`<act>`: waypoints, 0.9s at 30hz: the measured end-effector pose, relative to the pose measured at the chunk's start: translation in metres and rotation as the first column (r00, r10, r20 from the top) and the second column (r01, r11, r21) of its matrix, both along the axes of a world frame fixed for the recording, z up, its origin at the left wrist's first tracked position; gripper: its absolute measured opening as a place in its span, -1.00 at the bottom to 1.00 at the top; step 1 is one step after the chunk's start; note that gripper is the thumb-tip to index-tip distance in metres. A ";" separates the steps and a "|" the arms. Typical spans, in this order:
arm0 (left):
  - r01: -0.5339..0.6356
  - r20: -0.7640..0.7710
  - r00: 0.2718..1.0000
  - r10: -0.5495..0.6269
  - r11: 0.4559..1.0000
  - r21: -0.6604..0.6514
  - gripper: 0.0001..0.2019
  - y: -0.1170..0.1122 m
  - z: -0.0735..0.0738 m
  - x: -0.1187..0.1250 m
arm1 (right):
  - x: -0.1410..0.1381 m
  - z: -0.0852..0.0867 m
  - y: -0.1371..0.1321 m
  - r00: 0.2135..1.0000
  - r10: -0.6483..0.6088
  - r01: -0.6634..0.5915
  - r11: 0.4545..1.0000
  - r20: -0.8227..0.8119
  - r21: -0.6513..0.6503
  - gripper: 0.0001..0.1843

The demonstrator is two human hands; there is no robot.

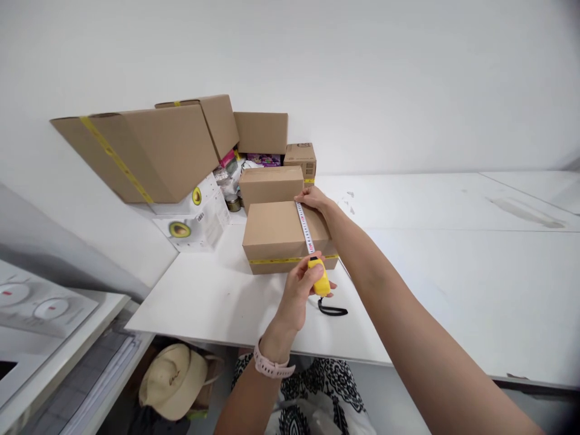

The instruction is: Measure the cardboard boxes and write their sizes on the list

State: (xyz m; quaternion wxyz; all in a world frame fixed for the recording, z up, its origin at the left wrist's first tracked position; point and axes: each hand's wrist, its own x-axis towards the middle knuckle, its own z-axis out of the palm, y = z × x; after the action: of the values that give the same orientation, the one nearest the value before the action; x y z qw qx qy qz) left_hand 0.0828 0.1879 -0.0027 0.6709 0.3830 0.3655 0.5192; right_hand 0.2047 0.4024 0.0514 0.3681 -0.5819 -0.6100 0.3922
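Note:
A closed cardboard box (276,223) with yellow tape round its side lies on the white table (203,302). Across its top runs the white blade of a yellow tape measure (321,281). My left hand (302,287) is wrapped round the tape measure's case at the box's near edge, and a black wrist strap (333,310) hangs from the case. At the far edge of the box, my right hand (313,198) pinches the blade's end against the cardboard. The tips of some right fingers are hidden.
Behind the measured box stands another cardboard box (272,184), with a smaller carton (301,156) farther back. Large boxes (167,151) are stacked on white avocado-print boxes (194,223) at left. A beige cap (174,380) sits below the table.

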 end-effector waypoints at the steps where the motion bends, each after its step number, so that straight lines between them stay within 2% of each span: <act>1: -0.014 -0.010 1.000 0.014 1.000 -0.001 -0.35 0.000 0.001 -0.001 | 0.000 0.000 0.001 1.000 0.004 -0.004 1.000 0.018 0.002 -0.74; 5: -0.055 -0.043 0.998 0.055 0.998 -0.003 -0.25 -0.003 0.003 -0.006 | 0.002 -0.001 0.000 0.998 0.051 -0.053 0.997 0.035 0.055 -0.70; 9: -0.053 -0.078 0.996 0.053 0.999 -0.001 -0.19 -0.005 0.002 -0.008 | 0.001 -0.002 -0.005 0.997 0.058 -0.062 0.992 0.042 0.113 -0.76; 18: -0.030 -0.092 0.995 0.031 0.999 0.010 -0.13 -0.002 -0.001 -0.008 | 0.003 0.005 -0.013 0.996 0.044 -0.047 0.998 0.076 0.041 -0.71; 23: -0.011 -0.119 0.993 0.014 1.000 0.021 -0.20 0.001 0.003 -0.018 | 0.011 0.000 -0.005 0.995 0.057 -0.047 0.992 -0.083 0.121 -0.76; 27: 0.065 -0.228 0.973 -0.041 0.993 0.101 -0.37 -0.005 0.007 -0.043 | 0.027 0.014 -0.002 0.965 0.163 -0.101 0.953 -0.206 0.285 -0.77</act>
State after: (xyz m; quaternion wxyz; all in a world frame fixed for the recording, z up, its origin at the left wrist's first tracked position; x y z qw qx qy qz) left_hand 0.0397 0.1832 0.0047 0.6171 0.4848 0.4001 0.4733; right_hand 0.2320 0.4006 0.0652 0.4847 -0.4347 -0.6497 0.3924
